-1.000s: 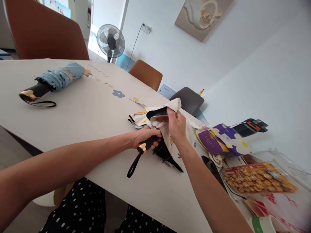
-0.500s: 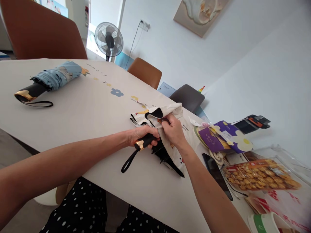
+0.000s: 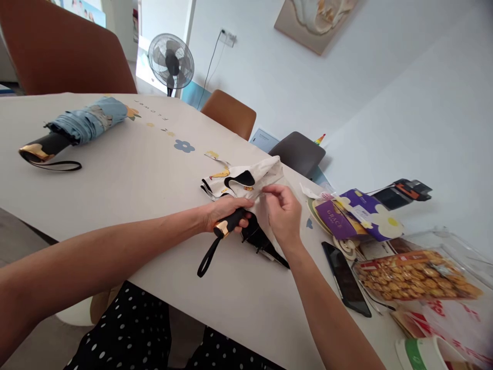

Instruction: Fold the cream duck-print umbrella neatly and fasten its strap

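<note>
A folding umbrella [image 3: 246, 182] with white printed cloth and a black lining lies on the white table [image 3: 146, 174], half gathered. My left hand [image 3: 225, 209] is wrapped round its black handle with the gold band; a black wrist strap [image 3: 206, 259] hangs from the handle's end. My right hand [image 3: 284, 213] sits just right of the handle, its fingers pinched on a fold of the umbrella's white cloth. Part of the black lining and ribs sticks out below my right wrist.
A rolled blue umbrella [image 3: 77, 127] lies at the far left. A dark phone [image 3: 345, 277], a purple packet [image 3: 356, 216], a snack bag [image 3: 416, 275] and a cup [image 3: 419, 354] crowd the right side. Brown chairs [image 3: 231, 112] and a fan [image 3: 171, 59] stand behind.
My right hand has lowered the raised white cloth onto the umbrella and shifted slightly right, now pinching a lower fold. My left hand has kept its hold on the handle.
</note>
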A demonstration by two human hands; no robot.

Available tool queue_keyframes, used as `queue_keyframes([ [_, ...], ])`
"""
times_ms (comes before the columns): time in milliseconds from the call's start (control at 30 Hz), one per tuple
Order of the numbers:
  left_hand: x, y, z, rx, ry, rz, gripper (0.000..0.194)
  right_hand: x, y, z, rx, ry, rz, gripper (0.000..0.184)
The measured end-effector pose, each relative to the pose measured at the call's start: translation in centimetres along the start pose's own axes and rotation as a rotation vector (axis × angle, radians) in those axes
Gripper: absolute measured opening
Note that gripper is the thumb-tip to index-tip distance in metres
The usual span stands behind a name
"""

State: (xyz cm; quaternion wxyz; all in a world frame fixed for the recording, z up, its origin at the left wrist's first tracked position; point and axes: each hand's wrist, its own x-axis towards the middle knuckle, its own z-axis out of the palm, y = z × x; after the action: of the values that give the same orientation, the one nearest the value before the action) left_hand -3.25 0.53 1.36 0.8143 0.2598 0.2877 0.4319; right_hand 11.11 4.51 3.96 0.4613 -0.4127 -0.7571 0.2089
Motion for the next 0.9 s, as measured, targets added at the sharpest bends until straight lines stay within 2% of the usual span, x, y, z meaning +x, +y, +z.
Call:
queue_keyframes([
  [67,0.0,0.2,0.1,-0.029,0.033,0.04,0.013,-0.6,-0.5,-0.7,0.166,0.013,0.194,0.011],
  [133,0.0,0.4,0.0,-0.061,0.083,0.083,0.013,-1.2,-1.0,-1.3,0.343,-0.153,0.414,0.02],
  [200,0.0,0.7,-0.1,-0.099,0.129,0.126,0.013,-1.9,-1.4,-2.0,0.416,-0.341,0.562,0.028],
  [233,0.1,0.9,-0.3,-0.121,0.141,0.148,0.012,-2.3,-1.5,-2.4,0.403,-0.36,0.585,0.03],
  [367,0.0,1.6,-0.7,-0.235,0.111,0.192,0.011,-3.6,-0.7,-3.6,0.286,-0.165,0.572,0.032],
  [500,-0.2,2.0,-0.9,-0.336,0.062,0.191,0.011,-4.2,0.5,-4.0,0.302,-0.246,0.664,0.027],
  [600,-0.3,2.1,-0.9,-0.375,0.009,0.16,0.012,-4.2,0.7,-3.5,0.433,-0.197,0.698,0.025],
  [633,-0.3,2.1,-0.9,-0.385,-0.015,0.15,0.012,-4.2,0.7,-3.2,0.507,-0.216,0.735,0.028],
  [733,-0.5,2.0,-0.7,-0.413,-0.082,0.136,0.011,-4.4,0.6,-2.2,0.749,-0.436,0.909,0.044],
  [800,-0.7,1.9,-0.5,-0.422,-0.116,0.127,0.011,-4.5,0.6,-1.7,0.88,-0.499,0.932,0.052],
  [900,-0.9,1.5,-0.1,-0.416,-0.13,0.101,0.011,-4.6,0.8,-1.4,0.964,-0.32,0.803,0.047],
])
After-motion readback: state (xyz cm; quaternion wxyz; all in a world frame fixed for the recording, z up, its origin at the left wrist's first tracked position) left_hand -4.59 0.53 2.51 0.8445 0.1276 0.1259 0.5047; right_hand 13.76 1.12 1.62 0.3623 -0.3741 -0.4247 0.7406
